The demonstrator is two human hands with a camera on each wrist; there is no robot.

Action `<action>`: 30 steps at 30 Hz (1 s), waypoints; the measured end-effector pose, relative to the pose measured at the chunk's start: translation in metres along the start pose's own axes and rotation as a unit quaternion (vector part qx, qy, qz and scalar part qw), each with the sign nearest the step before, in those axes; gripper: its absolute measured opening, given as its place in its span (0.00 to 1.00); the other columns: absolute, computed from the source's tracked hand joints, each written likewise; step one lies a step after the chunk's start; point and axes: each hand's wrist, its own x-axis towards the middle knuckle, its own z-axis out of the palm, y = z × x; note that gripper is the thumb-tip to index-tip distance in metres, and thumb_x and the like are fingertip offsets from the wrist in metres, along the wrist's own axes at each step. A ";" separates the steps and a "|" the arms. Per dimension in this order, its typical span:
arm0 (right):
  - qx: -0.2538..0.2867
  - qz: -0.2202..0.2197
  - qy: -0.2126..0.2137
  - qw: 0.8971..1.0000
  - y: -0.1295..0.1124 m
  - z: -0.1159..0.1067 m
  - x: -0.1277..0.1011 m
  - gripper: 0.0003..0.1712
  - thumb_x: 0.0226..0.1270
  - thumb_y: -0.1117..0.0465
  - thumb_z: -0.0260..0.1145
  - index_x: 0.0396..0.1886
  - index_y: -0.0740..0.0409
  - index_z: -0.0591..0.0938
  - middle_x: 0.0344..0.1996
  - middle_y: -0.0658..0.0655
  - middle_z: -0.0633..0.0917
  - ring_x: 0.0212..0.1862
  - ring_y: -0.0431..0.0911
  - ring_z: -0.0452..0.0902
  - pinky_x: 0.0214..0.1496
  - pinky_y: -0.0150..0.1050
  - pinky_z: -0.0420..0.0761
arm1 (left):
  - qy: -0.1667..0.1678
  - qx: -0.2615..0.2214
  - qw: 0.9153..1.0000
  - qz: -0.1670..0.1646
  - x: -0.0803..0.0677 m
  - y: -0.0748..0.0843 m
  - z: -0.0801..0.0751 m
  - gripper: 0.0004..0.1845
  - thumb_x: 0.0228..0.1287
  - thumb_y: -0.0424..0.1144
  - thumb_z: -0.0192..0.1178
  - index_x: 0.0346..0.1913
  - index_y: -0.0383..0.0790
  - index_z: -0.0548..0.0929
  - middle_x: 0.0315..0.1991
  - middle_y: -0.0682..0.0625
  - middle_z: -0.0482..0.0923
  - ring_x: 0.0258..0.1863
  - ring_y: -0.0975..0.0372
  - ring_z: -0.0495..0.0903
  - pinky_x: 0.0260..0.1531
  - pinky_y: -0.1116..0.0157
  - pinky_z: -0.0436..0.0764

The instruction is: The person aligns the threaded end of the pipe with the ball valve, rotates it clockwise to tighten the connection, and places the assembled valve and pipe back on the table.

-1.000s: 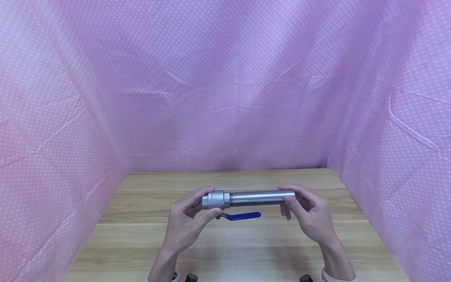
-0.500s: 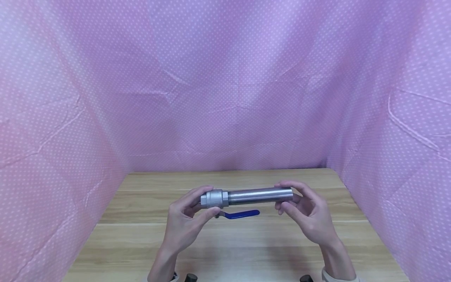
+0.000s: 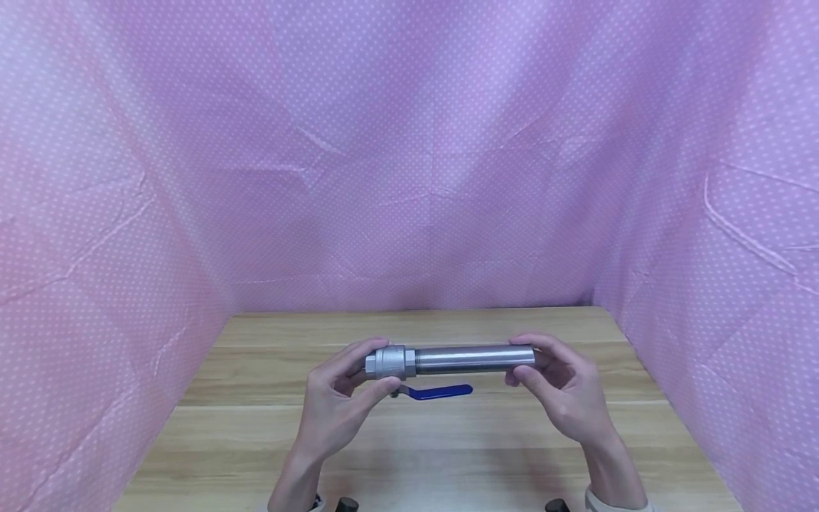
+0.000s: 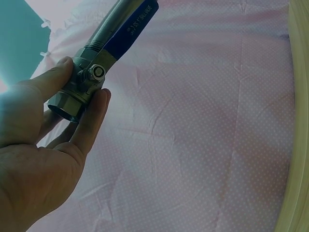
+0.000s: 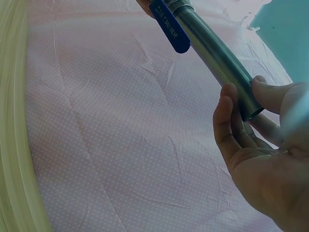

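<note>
Head view first: left hand (image 3: 342, 409) grips the ball valve (image 3: 388, 362) by its metal body, thumb below and fingers curled over the top, while the right hand (image 3: 563, 395) pinches the far end of the steel pipe (image 3: 475, 359). Both are held level above the desk (image 3: 448, 455), with the blue handle (image 3: 440, 391) hanging underneath. To turn the joint well, I judge the valve should stay fixed and the pipe kept in line with it.

Left wrist view: thumb and fingers (image 4: 91, 121) clamp the valve's hexagonal end, just beside the handle's nut.

Right wrist view: fingers (image 5: 224, 121) curl round the pipe's tip, well apart from the handle.
</note>
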 end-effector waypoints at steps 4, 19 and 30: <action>-0.029 0.013 0.009 0.999 0.000 -0.001 -0.001 0.23 0.68 0.90 0.64 0.61 0.78 0.83 0.34 0.49 0.94 0.35 0.39 0.92 0.40 0.30 0.96 | 0.002 0.000 1.000 -0.001 0.000 0.000 0.000 0.28 0.63 0.16 0.76 0.67 0.23 0.85 0.59 0.28 0.88 0.56 0.65 0.92 0.62 0.63 0.96; 0.120 -0.046 -0.036 0.991 0.003 -0.001 0.005 0.32 0.66 0.95 0.57 0.70 0.89 0.72 0.66 0.67 0.89 0.51 0.46 0.95 0.54 0.37 0.99 | 0.013 -0.034 0.999 -0.011 0.000 0.002 0.003 0.29 0.62 0.14 0.75 0.67 0.25 0.86 0.58 0.26 0.87 0.58 0.63 0.93 0.58 0.57 0.97; 0.100 -0.069 -0.027 0.992 0.006 -0.002 0.004 0.28 0.65 0.96 0.57 0.66 0.89 0.74 0.61 0.64 0.91 0.46 0.45 0.95 0.50 0.35 0.99 | 0.011 -0.043 0.999 -0.012 0.000 0.001 0.003 0.28 0.62 0.14 0.74 0.66 0.23 0.85 0.59 0.25 0.87 0.57 0.62 0.93 0.57 0.56 0.97</action>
